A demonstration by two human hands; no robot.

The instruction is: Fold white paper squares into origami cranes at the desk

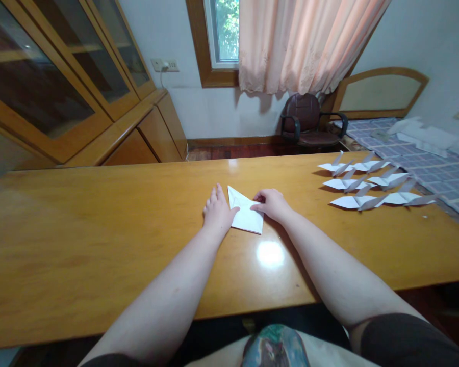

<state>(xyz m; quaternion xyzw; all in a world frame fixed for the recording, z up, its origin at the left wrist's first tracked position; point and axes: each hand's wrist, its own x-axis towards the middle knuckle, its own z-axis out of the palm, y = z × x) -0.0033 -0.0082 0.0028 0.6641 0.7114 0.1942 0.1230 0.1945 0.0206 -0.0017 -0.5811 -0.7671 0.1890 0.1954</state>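
A folded sheet of white paper point(248, 220) lies on the wooden table between my hands, one corner pointing up and away to the left. My left hand point(217, 211) rests flat along its left side, fingers stretched out on the tabletop and the thumb lying on the paper. At the paper's right edge, my right hand point(272, 204) is closed, thumb and forefinger pinching the folded paper near its upper right side. The other right fingers are curled and partly hidden.
Several white origami cranes point(354, 202) stand in rows on the right end of the table point(99, 244). Beyond the table are an office chair point(306, 120) and a bed point(382, 135). A glass-fronted cabinet point(99, 109) stands along the left.
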